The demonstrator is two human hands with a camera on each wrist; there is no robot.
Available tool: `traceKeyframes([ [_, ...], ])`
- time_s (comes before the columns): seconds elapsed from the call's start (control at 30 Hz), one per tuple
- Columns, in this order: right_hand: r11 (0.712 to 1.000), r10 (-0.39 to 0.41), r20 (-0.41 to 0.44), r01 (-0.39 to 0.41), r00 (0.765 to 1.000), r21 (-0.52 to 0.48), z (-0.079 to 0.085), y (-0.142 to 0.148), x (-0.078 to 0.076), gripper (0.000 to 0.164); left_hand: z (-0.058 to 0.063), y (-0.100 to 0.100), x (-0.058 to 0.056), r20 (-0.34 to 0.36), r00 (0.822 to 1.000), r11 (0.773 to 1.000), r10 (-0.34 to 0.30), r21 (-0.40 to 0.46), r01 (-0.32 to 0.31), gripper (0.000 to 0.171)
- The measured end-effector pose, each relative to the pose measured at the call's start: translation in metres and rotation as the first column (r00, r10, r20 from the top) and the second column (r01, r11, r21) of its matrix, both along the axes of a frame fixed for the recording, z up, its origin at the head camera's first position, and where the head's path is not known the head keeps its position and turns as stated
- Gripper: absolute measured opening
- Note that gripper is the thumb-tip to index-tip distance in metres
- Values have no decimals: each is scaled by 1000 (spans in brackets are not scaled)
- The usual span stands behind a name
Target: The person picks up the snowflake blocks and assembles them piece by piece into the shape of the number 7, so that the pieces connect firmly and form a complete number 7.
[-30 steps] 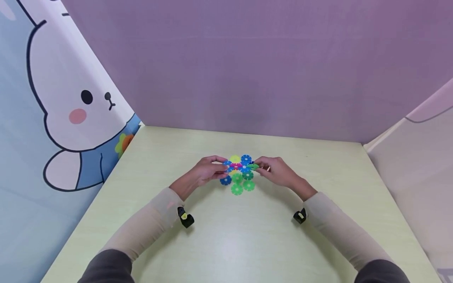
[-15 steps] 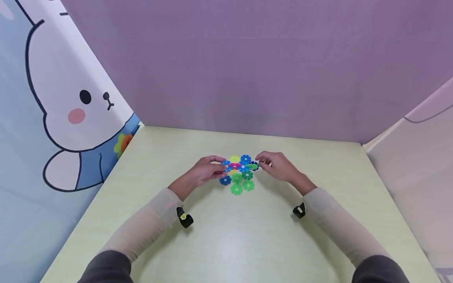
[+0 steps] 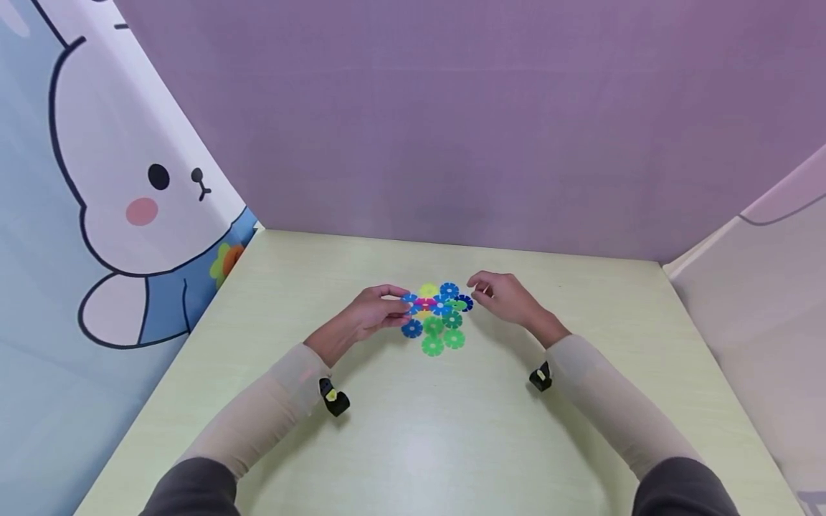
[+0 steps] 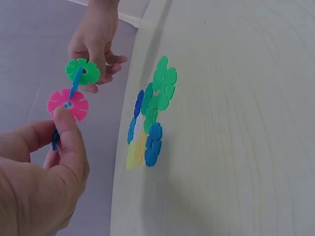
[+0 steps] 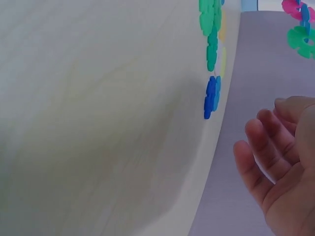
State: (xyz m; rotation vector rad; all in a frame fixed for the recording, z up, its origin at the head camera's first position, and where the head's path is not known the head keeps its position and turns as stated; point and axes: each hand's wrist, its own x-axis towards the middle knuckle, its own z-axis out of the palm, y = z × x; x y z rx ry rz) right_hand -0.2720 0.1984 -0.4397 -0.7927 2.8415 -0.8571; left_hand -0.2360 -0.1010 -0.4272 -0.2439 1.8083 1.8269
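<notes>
My left hand (image 3: pixel 368 313) pinches a blue snowflake disc (image 4: pixel 54 141) at the near end of a short chain, held above the table. In the left wrist view a pink disc (image 4: pixel 80 102), another blue disc (image 4: pixel 76 81) and a green disc (image 4: pixel 91 73) follow it, slotted together crosswise. Just beyond the green end, my right hand (image 3: pixel 508 297) hovers with loosely curled fingers (image 5: pixel 257 140) and nothing between them. Below the chain, loose discs lie flat: green ones (image 4: pixel 169 78), a blue one (image 4: pixel 154 142), a dark blue one (image 4: pixel 138 104) and yellow ones (image 4: pixel 131 158).
The pale wooden table (image 3: pixel 426 430) reaches a purple cloth wall (image 3: pixel 452 129) at the back. A curtain with a cartoon rabbit (image 3: pixel 129 143) hangs on the left, a pale one (image 3: pixel 768 308) on the right. Small black devices (image 3: pixel 335 398) sit at both wrists.
My right hand has let go of the green disc and drawn back slightly away from it. The left hand has shifted a little left with the chain.
</notes>
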Motion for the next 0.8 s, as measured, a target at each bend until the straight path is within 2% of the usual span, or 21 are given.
traceKeyframes([
  [0.37, 996, -42, 142, 30, 989, 80, -16, -5, -15, 32, -2, -3, 0, -6, 1000, 1000, 1, -2, -1, 36],
  [0.8, 978, -46, 158, 13, 986, 206, -34, -9, -25, 41, -3, -6, 1, 4, 1000, 1000, 11, -4, -11, 35],
])
